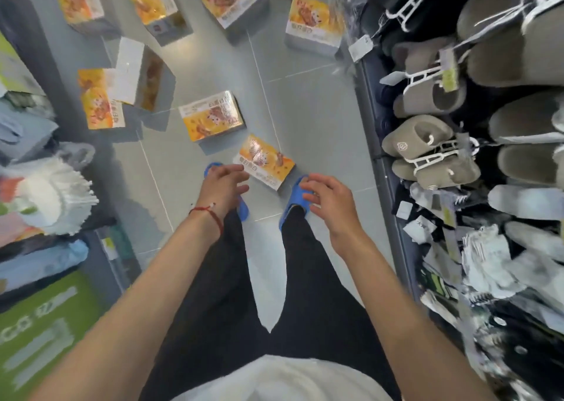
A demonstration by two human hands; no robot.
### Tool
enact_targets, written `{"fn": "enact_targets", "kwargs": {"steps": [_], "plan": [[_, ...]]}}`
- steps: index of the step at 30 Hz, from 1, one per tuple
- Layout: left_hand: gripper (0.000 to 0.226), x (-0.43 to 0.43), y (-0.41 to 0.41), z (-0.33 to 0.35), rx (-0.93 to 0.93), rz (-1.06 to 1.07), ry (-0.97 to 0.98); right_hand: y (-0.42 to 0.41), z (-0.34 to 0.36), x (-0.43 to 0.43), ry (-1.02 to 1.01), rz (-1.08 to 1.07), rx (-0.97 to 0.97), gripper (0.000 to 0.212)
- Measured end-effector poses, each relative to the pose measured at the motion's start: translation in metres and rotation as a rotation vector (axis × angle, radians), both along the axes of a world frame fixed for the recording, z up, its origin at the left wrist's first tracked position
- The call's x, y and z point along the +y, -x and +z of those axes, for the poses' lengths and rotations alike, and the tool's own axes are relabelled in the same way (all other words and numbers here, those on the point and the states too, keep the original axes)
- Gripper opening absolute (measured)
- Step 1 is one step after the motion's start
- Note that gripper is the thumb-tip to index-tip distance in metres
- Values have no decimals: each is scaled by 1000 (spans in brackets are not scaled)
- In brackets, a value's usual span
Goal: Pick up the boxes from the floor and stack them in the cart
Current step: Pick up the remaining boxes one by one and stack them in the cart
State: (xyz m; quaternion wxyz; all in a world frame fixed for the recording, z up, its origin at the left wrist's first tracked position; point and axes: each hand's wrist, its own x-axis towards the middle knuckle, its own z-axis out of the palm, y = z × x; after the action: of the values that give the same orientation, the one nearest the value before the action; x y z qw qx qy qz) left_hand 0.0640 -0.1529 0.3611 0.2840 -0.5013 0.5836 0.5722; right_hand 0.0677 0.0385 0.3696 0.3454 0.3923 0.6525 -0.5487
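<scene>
Left hand point(224, 183) and right hand point(328, 199): both empty, fingers spread and loosely bent, either side of the nearest box point(265, 162). Can't tell whether the left fingertips touch it. Red string bracelet point(207, 212) on the left wrist.

The nearest box lies flat at frame centre, between the toes of the blue slippers point(294, 193). Orange-yellow printed top, white band with red lettering, silvery sides.

Second box point(212, 116), same print, just up-left of it. More identical boxes scattered across the upper frame, and a tilted box point(140, 73) at upper left shows a white face.

Floor point(305, 110): glossy grey tile, thin pale grout lines.

Right edge: grey slippers on white hangers point(427, 156). Left edge: blurred goods, green sign point(39, 324) lower left.
</scene>
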Motion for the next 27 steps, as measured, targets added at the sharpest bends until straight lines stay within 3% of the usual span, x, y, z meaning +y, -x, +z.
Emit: {"fn": "enact_targets", "kwargs": {"steps": [7,10,15,17,20,22,23,27], "plan": [[30,-27,41,-117,-125,-154,-2,19,-113,-28,-47,-272,-132,22],[22,-34,49,-178,-167,-234,29,19,-176,-35,-114,-325,-179,9],[13,-49,58,-299,-261,-365,86,16,-293,-36,-215,-391,-236,12],[24,-53,66,-350,-272,-416,121,10,-353,-33,-289,-387,-217,6],[40,-54,83,-420,-251,-540,200,-24,-496,-11,-360,-322,-214,56],[53,-53,94,-461,-232,-592,253,-18,-542,-10,-428,-267,-271,81],[61,-51,99,-478,-236,-597,269,-5,-544,-14,-453,-257,-300,82],[75,-43,111,-539,-194,-612,295,36,-550,-32,-407,-342,-377,53]]}}
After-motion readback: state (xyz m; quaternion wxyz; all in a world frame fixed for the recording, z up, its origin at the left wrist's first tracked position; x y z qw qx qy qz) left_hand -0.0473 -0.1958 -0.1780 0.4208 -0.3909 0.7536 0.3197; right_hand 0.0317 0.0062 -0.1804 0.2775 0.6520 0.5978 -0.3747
